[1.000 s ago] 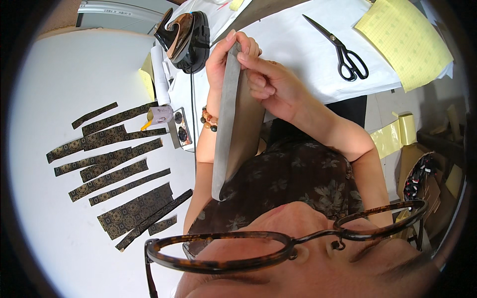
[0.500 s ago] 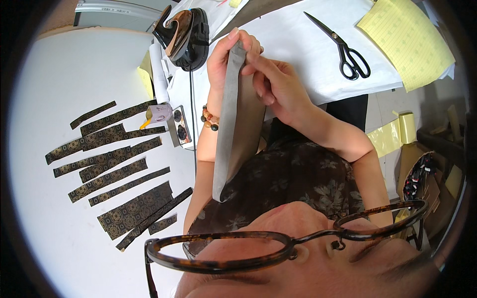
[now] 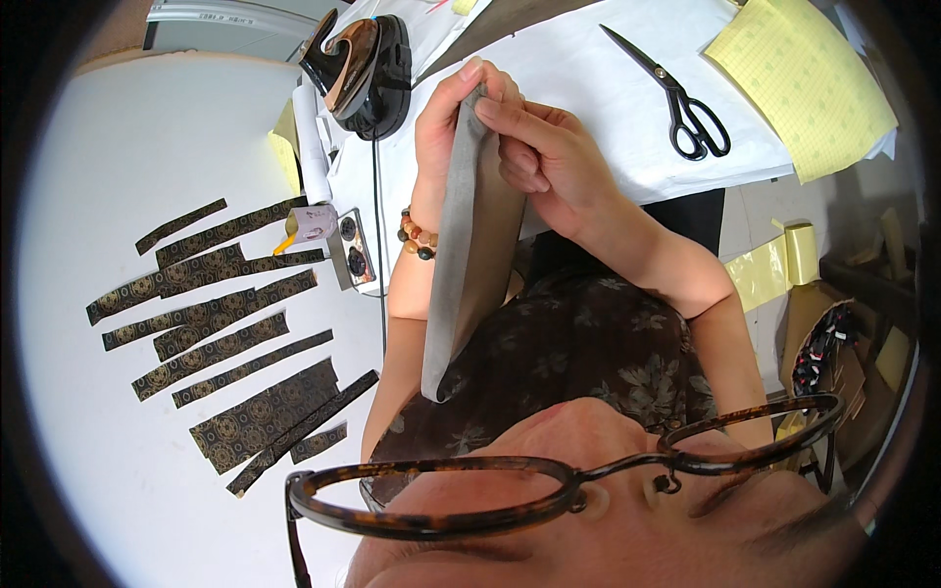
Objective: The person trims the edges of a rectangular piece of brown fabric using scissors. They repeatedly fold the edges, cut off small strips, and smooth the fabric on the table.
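A flat grey piece [image 3: 453, 255], like folded cloth or a covered panel with a narrow turned edge, stands upright in front of my chest. My left hand [image 3: 441, 113], with a beaded bracelet on its wrist, is closed round the far end of the piece; part of its fingers is hidden behind it. Coming from the right, my right hand [image 3: 559, 162] pinches the same far end, thumb on the edge and the other fingers curled. The lower end of the piece hangs free beside my left forearm.
A black and copper iron [image 3: 358, 78] stands at the far left of the white-covered table [image 3: 559, 78]. Black scissors [image 3: 681, 98] and yellow patterned sheets [image 3: 794, 88] lie to the right. Several dark patterned strips [image 3: 225, 323] spread over the white surface at left, near a small box [image 3: 312, 221].
My right thumb has moved onto the edge of the grey piece near its far end, and the right fingers have curled in. The piece has shifted slightly right.
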Tool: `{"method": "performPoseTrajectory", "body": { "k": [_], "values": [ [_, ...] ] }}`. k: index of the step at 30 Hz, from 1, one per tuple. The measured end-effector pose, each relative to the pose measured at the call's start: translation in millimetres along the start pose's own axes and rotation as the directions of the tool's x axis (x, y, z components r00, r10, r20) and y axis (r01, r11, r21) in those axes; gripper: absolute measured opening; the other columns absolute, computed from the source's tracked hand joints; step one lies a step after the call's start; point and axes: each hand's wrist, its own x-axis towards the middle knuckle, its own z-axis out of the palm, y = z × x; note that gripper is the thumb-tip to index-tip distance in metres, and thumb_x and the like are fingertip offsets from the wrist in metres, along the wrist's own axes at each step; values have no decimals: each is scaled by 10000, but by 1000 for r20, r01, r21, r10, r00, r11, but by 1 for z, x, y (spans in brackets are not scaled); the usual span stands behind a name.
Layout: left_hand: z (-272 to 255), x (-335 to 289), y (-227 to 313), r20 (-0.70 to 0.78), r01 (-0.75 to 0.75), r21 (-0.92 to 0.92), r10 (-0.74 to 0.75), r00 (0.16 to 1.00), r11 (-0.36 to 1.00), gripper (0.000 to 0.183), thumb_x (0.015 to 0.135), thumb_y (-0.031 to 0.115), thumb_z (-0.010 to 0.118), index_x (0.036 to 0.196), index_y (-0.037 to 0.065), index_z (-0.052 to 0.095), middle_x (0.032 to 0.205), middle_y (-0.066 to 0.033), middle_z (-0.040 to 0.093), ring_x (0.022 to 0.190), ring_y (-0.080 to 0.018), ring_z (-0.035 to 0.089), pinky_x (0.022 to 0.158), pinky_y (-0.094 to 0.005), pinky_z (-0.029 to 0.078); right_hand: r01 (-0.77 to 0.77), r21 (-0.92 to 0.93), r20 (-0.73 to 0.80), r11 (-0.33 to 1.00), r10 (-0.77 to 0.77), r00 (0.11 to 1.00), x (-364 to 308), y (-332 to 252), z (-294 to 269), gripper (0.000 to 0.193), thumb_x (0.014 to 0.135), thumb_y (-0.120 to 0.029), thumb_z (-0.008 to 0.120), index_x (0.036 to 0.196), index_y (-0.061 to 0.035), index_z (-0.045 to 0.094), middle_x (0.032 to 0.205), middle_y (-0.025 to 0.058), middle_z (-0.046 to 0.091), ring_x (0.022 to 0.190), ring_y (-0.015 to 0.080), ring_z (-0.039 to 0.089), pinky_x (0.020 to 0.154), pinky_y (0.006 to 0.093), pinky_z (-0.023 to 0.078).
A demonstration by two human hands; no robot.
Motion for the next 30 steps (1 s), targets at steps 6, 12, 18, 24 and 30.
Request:
{"method": "performPoseTrajectory", "body": {
  "k": [6,12,18,24,30],
  "values": [
    [10,-2,3,-79,68,1,-68,995,998,397,999,344,557,726,56,570,666,-69,565,630,-150,492,614,-279,410,65,19,61,998,-66,996,-1,4,-8,150,945,-164,742,827,-127,658,592,-75,513,481,27,420,469,216,261],
    [4,0,1,-39,66,-41,-68,997,997,387,992,344,569,736,54,593,686,-74,590,625,-154,507,614,-279,415,73,-4,55,997,-72,996,-7,1,-5,122,943,-161,741,854,-113,674,592,-78,509,477,23,412,474,209,262],
    [0,2,1,-16,98,-50,-99,995,994,378,996,338,570,748,55,606,716,-80,625,645,-160,538,621,-279,425,64,-12,35,998,-63,997,-7,-4,-4,127,936,-162,744,862,-94,667,580,-77,495,469,25,384,488,216,273],
    [-7,4,-2,59,93,-27,-91,994,995,366,1001,338,568,773,59,630,729,-55,629,649,-138,543,610,-263,423,4,15,19,1000,-4,1000,-13,-12,-1,123,938,-157,735,880,-78,661,555,-79,469,461,32,366,494,219,280],
    [-5,1,-1,11,112,-11,-112,994,994,373,1004,350,575,767,70,641,725,-37,621,643,-121,537,607,-260,424,14,0,-9,1000,-14,1000,-17,-14,-1,124,929,-142,745,867,-67,669,560,-69,492,454,22,377,463,217,259]
  ]
}}
